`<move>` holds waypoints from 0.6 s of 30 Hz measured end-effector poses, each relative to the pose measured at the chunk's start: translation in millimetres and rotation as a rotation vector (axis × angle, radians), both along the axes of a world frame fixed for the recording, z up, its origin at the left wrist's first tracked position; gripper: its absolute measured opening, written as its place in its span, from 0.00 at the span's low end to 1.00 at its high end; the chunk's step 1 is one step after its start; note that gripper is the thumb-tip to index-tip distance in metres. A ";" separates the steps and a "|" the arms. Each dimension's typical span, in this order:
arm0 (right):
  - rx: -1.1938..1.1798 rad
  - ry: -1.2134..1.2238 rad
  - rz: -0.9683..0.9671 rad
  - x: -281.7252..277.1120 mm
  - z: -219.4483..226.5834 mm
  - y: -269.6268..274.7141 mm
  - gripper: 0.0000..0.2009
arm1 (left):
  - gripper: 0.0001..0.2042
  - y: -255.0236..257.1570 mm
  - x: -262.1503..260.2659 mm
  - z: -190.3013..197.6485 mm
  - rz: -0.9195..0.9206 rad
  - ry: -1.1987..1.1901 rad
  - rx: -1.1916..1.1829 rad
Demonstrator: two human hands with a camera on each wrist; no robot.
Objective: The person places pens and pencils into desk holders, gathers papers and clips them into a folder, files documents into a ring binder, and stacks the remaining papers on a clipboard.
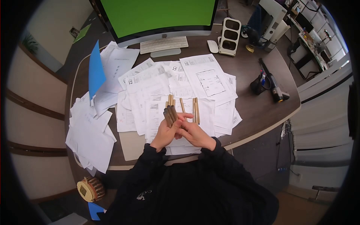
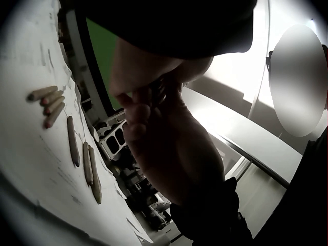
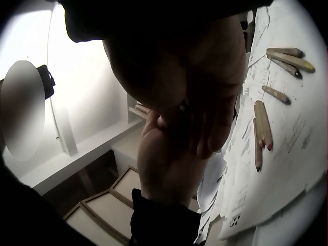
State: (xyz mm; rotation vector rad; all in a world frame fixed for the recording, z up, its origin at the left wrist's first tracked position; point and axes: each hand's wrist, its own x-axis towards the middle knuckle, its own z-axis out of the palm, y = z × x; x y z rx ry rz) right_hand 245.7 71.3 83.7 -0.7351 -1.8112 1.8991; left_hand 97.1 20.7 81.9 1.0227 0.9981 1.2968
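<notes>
In the head view my left hand [image 1: 164,134] grips a bundle of wooden colored pencils [image 1: 170,114], which stands up above the thumb with its ends toward the monitor. My right hand [image 1: 197,134] meets it from the right, its fingers overlapping the left hand at the lower part of the bundle. Its fingers reach down fairly straight in the right wrist view, and the pencils' lower ends are hidden between the palms. Beyond the hands, more colored pencils lie on the papers: a group on one side [image 3: 263,125], a single one [image 3: 277,95] and another group [image 3: 291,60].
Overlapping printed papers [image 1: 157,80] cover the middle of the desk. A blue folder [image 1: 96,71] stands at the left. Monitor [image 1: 157,17], keyboard [image 1: 163,44], mouse [image 1: 213,46] and a white three-opening holder [image 1: 229,36] are at the back. A black tool [image 1: 273,82] lies at the right.
</notes>
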 end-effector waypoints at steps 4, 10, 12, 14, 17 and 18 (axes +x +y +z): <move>0.011 -0.025 0.212 -0.3 -5.6 2.9 0.10 | 0.17 -1.8 -7.8 9.6 -0.127 -0.019 -0.057; -0.057 0.048 0.168 -9.6 -9.2 -8.1 0.10 | 0.16 2.0 -19.5 23.4 -0.171 0.034 -0.143; 0.014 0.063 0.187 -10.7 -9.7 -5.8 0.10 | 0.16 1.9 -21.3 18.2 -0.179 0.021 -0.183; -0.027 0.072 0.180 -10.9 -7.3 -4.6 0.10 | 0.16 2.2 -18.9 12.7 -0.147 -0.002 -0.163; -0.081 0.079 0.193 -9.6 -10.5 -1.0 0.11 | 0.16 4.0 -22.3 6.2 -0.148 -0.035 -0.158; -0.097 0.078 0.213 -8.9 -12.1 -0.3 0.11 | 0.16 4.5 -23.9 4.1 -0.179 -0.045 -0.175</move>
